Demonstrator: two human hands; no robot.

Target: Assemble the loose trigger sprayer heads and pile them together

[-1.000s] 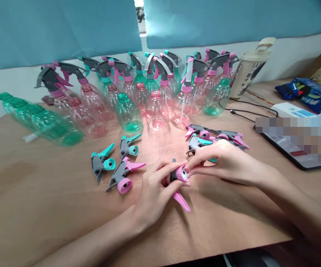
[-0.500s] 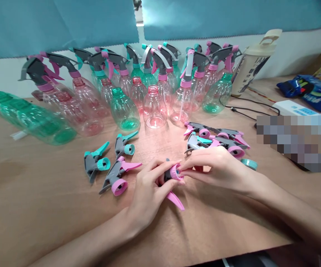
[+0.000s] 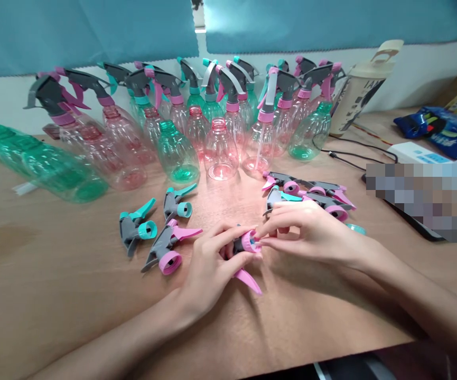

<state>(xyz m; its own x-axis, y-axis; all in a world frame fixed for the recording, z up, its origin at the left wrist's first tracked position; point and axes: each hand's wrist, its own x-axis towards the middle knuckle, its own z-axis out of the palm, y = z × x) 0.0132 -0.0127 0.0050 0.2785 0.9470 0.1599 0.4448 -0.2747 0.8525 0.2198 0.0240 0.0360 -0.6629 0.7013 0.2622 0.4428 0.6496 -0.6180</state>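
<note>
My left hand (image 3: 211, 258) is closed around a grey and pink trigger spray head (image 3: 248, 282). Its pink collar faces right and its pink trigger points toward me. The thumb and fingertips of my right hand (image 3: 311, 229) are pinched at the collar's mouth, where a small bluish spot shows; what they hold is hidden. Left of my hands lie a pink-collared spray head (image 3: 169, 248) and two turquoise ones, a nearer one (image 3: 133, 227) and a farther one (image 3: 176, 203). Several more spray heads (image 3: 327, 200) lie behind my right hand, near a turquoise ring (image 3: 355, 228).
Pink and green clear bottles stand behind, some topped with sprayers, including an open pink bottle (image 3: 221, 153). Green bottles (image 3: 54, 166) lie at left. To the right are a cream tumbler (image 3: 357, 92), a black cable (image 3: 347, 157) and a blue packet (image 3: 446, 129).
My right fingertips have shifted slightly at the collar's mouth, and the right hand sits a little higher in view. My left hand still grips the same spray head.
</note>
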